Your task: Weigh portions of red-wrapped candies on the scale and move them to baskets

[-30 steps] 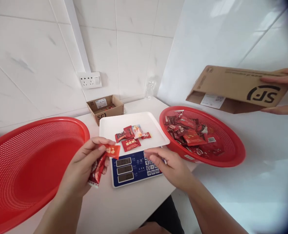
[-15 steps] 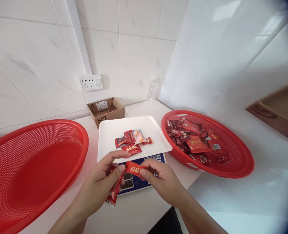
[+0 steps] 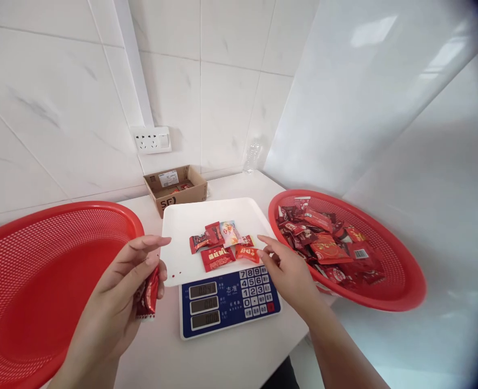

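My left hand (image 3: 117,294) is closed around dark-red wrapped snack packets (image 3: 147,297), left of the scale; how many is hidden by the fingers. At the right of the white weighing tray (image 3: 186,216), my right hand (image 3: 289,275) has its fingers apart and holds nothing. Its fingertips are close beside a small orange-red candy (image 3: 247,254) lying on the tray. Grouped with that candy are a flat red packet (image 3: 217,259), a pale pink-and-blue packet (image 3: 230,233) and dark-red packets (image 3: 201,241). Below the tray shows the scale's blue panel (image 3: 233,289) with displays and keys.
A red perforated basket (image 3: 409,281) full of red snack packets stands on the right. Another red basket (image 3: 113,208) is on the left. Behind the tray sit a small cardboard box (image 3: 188,192) with packets inside and a clear plastic container (image 3: 254,155) near the wall.
The orange-red candy has gone from between my hands onto the tray, and my right hand has let go of it. My left hand has moved left with its packets, uncovering the scale panel.
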`<state>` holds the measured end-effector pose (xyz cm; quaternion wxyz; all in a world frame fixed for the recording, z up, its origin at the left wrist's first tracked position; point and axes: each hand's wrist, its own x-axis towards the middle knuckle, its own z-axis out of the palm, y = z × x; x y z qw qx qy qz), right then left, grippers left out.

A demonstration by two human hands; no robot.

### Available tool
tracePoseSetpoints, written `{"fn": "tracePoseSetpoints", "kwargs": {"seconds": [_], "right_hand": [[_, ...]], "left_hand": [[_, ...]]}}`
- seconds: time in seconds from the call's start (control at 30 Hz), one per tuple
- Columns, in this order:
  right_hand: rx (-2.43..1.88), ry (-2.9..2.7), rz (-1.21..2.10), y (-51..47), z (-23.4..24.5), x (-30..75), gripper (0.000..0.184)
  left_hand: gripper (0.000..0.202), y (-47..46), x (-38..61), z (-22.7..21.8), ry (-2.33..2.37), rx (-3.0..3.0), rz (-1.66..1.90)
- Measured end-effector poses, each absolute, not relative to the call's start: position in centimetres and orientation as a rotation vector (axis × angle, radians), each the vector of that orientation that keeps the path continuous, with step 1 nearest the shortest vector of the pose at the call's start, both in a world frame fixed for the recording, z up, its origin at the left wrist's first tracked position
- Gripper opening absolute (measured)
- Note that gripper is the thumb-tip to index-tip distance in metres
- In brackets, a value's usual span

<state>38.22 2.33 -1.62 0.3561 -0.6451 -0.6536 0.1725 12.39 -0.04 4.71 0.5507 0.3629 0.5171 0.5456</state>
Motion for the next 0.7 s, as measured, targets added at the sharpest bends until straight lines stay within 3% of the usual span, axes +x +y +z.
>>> {"fn": "tracePoseSetpoints", "kwargs": {"seconds": [0.23,0.43,0.7], "right_hand": [[-1.606,-1.619,0.327,0.3,-1.1,39.1,0.033],[-1.585,-1.693,0.499,-1.0,-1.3,38.8,0.037],[-1.491,-1.823,0.678,-2.0,-0.9,36.7,0.031]], "left_hand": [[0.032,0.5,11.4,4.4,1.147,0.799,1.455],[0.037,0.4,10.9,4.1,1.062,0.808,1.608],[0.035,-0.5,11.7,4.1,0.998,0.928,1.479]]}}
